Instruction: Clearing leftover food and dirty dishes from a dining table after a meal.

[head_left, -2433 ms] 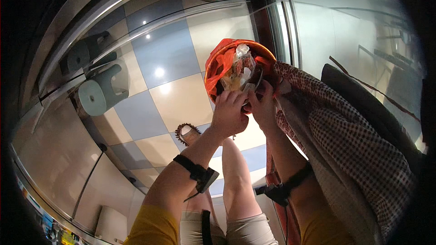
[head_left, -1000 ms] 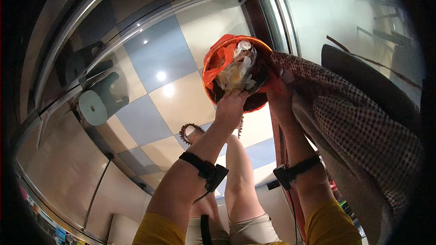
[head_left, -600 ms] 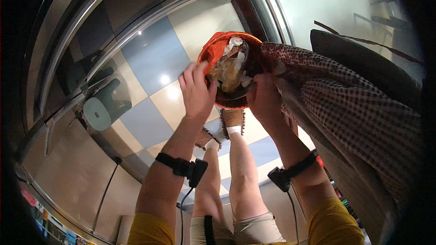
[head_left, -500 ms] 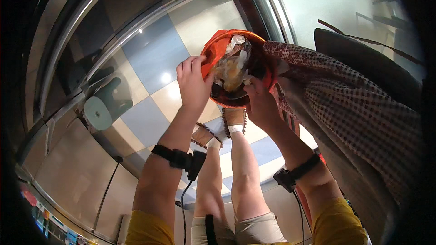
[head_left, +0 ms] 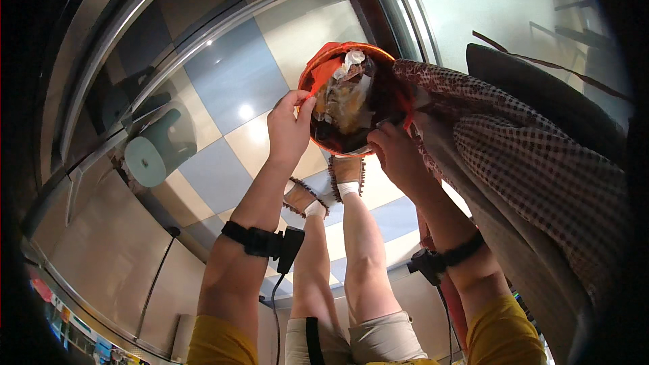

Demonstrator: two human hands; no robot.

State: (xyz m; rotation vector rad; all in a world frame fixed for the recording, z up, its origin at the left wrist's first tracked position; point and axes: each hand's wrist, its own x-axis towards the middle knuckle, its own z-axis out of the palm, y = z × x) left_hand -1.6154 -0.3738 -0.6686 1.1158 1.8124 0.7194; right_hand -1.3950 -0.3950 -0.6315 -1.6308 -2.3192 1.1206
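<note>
2 arms stretch forward (elbows bent), left fingers pinched, right fingers curled.

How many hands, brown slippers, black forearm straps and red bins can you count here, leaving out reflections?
Hands: 2, left hand and right hand
Brown slippers: 2
Black forearm straps: 2
Red bin: 1
Total: 7

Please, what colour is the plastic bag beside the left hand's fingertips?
The plastic bag is orange-red, best seen in the head view.
</note>
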